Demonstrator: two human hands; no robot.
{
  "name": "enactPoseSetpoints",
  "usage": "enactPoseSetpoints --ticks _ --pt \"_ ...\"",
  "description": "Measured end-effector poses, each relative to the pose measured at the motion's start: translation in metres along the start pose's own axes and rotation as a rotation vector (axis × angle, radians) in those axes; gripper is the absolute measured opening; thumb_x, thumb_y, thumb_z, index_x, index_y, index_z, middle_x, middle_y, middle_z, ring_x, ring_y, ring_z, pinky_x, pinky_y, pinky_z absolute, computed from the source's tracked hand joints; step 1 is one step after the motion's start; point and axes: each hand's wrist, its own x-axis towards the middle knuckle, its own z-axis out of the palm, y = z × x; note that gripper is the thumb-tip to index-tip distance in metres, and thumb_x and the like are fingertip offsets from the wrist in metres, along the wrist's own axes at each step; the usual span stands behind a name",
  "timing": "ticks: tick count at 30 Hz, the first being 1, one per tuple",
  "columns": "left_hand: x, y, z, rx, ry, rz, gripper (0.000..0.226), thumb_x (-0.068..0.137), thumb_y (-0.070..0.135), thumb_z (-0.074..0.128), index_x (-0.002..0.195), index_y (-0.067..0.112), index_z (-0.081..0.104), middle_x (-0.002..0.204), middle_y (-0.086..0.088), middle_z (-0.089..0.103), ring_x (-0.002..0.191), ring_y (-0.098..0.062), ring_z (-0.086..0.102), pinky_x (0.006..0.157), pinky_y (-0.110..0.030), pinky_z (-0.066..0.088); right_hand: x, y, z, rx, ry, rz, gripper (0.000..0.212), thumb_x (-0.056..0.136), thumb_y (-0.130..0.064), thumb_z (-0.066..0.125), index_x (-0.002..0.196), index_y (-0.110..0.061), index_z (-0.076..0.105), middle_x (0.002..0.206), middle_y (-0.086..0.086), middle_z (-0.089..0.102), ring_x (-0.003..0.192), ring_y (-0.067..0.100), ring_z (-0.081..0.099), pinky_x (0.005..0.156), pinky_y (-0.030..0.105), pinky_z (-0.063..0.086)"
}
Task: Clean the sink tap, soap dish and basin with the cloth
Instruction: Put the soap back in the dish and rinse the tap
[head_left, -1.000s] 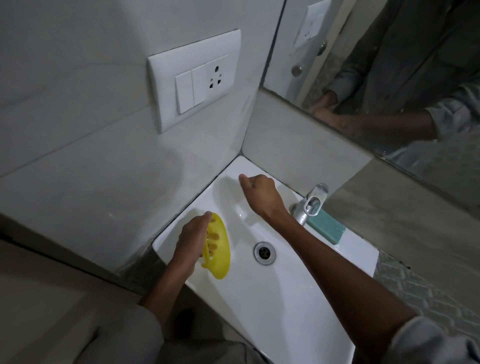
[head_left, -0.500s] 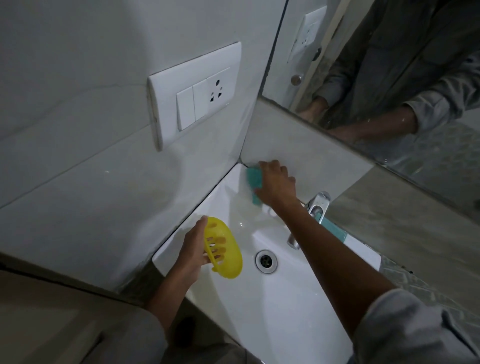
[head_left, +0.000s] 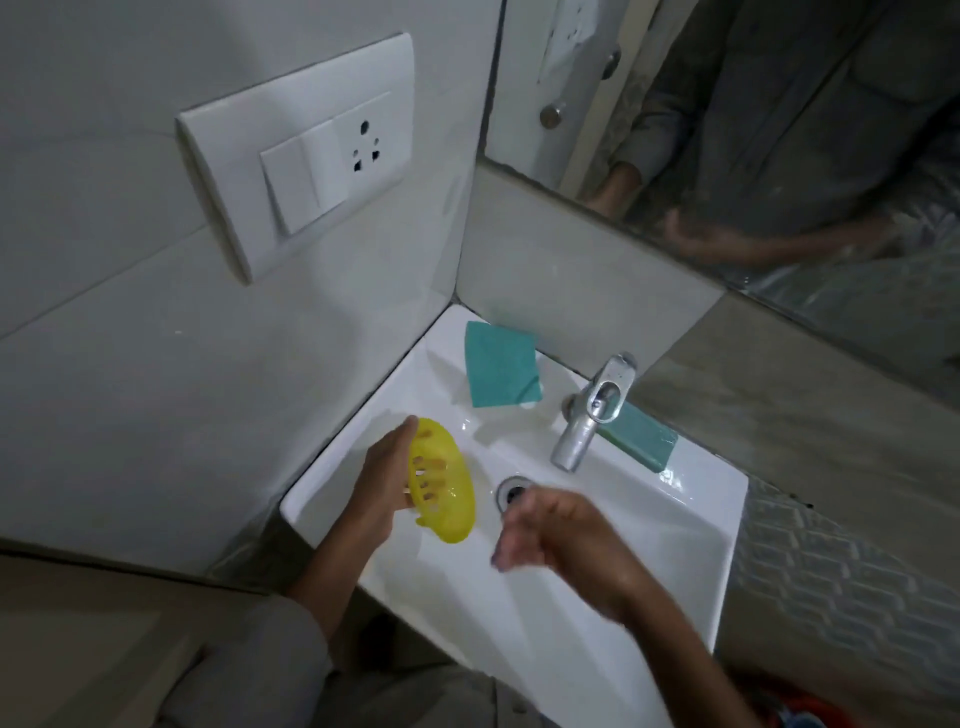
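Note:
My left hand (head_left: 384, 486) grips a yellow slotted soap dish (head_left: 441, 480), tilted on edge over the left side of the white basin (head_left: 649, 530). A teal cloth (head_left: 498, 364) lies folded on the basin's back left rim, with no hand on it. The chrome tap (head_left: 592, 410) stands at the back, and a green soap bar (head_left: 636, 436) lies on the rim behind it. Blurred and holding nothing, my right hand (head_left: 561, 535) hovers over the basin beside the drain (head_left: 511, 491), its fingers loosely curled.
A white switch and socket plate (head_left: 306, 156) is on the left wall tile. A mirror (head_left: 779, 104) above the back ledge reflects a person's arms and a door. Patterned floor tiles (head_left: 831, 582) show to the right of the basin.
My right hand has let go of the teal cloth at the back left rim and drawn back toward me over the drain. The soap dish stays in my left hand.

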Motion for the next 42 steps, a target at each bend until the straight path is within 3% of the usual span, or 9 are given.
enactPoseSetpoints --ticks 1,3,7,11,16,19,26,37,42 --pt "-0.002 -0.001 0.003 0.202 0.038 0.104 0.043 0.082 0.060 0.054 0.105 0.025 0.065 0.097 -0.005 0.071 0.091 -0.030 0.067 0.080 -0.042 0.056 -0.012 0.028 0.015 0.009 -0.117 0.120 0.014 0.094 -0.011 0.054 0.098 -0.007 0.067 0.100 0.011 0.068 0.086 0.020 0.065 0.089 0.044 0.051" --pt "-0.009 -0.002 0.015 0.601 0.092 0.291 0.037 0.085 0.059 0.052 0.106 0.030 0.064 0.106 0.001 0.070 0.102 -0.026 0.063 0.088 -0.035 0.049 -0.029 0.070 0.032 -0.302 -0.086 0.218 0.023 0.087 -0.023 0.064 0.109 -0.025 0.065 0.118 -0.003 0.062 0.108 0.016 0.057 0.099 0.033 0.041" --pt "-0.028 0.001 0.029 0.736 0.094 0.465 0.042 0.079 0.067 0.048 0.109 0.040 0.060 0.103 0.003 0.069 0.099 -0.023 0.062 0.079 -0.031 0.046 -0.039 0.091 0.003 -0.136 0.385 0.144 0.024 0.080 -0.021 0.074 0.096 -0.036 0.065 0.093 -0.014 0.066 0.084 0.001 0.063 0.073 0.020 0.051" --pt "-0.040 -0.001 0.047 0.970 0.220 0.924 0.046 0.080 0.055 0.059 0.118 0.027 0.062 0.093 -0.005 0.071 0.086 -0.030 0.065 0.076 -0.037 0.053 -0.041 0.096 -0.031 -0.100 0.668 0.139 0.022 0.079 -0.013 0.075 0.096 -0.025 0.068 0.096 -0.009 0.068 0.081 0.004 0.061 0.074 0.023 0.051" --pt "-0.037 -0.012 0.055 0.981 0.263 0.861 0.047 0.079 0.042 0.073 0.117 0.017 0.065 0.088 -0.014 0.073 0.082 -0.038 0.066 0.076 -0.040 0.053 -0.022 0.098 -0.065 -0.326 0.878 0.123 0.028 0.076 -0.019 0.077 0.103 -0.016 0.068 0.104 0.002 0.069 0.097 0.021 0.063 0.085 0.027 0.045" --pt "-0.042 -0.010 0.060 0.959 0.251 0.882 0.045 0.080 0.045 0.070 0.117 0.020 0.063 0.090 -0.011 0.073 0.084 -0.036 0.066 0.079 -0.041 0.053 -0.001 0.098 -0.094 -0.370 0.763 0.162 0.035 0.077 -0.019 0.075 0.111 -0.014 0.068 0.108 0.007 0.068 0.100 0.027 0.062 0.085 0.032 0.048" --pt "-0.039 -0.009 0.053 0.704 0.185 0.652 0.033 0.087 0.047 0.060 0.116 0.031 0.060 0.097 -0.005 0.070 0.094 -0.032 0.063 0.080 -0.039 0.052 0.038 0.093 -0.127 -0.556 0.384 0.239 0.046 0.077 -0.042 0.070 0.120 -0.026 0.062 0.117 0.005 0.067 0.104 0.026 0.062 0.083 0.031 0.050" --pt "-0.035 -0.015 0.049 0.610 0.133 0.566 0.036 0.083 0.057 0.055 0.110 0.035 0.062 0.095 0.003 0.065 0.091 -0.024 0.059 0.075 -0.033 0.045 0.052 0.096 -0.128 -0.631 0.308 0.234 0.051 0.070 -0.039 0.074 0.118 -0.023 0.063 0.112 0.004 0.069 0.098 0.027 0.066 0.078 0.030 0.051" --pt "-0.034 -0.014 0.050 0.475 0.109 0.490 0.015 0.089 0.047 0.057 0.101 0.038 0.060 0.098 0.003 0.065 0.096 -0.025 0.061 0.079 -0.034 0.045 0.056 0.097 -0.126 -0.621 0.288 0.226 0.057 0.067 -0.028 0.077 0.121 -0.018 0.061 0.115 0.006 0.067 0.098 0.025 0.065 0.076 0.027 0.050"
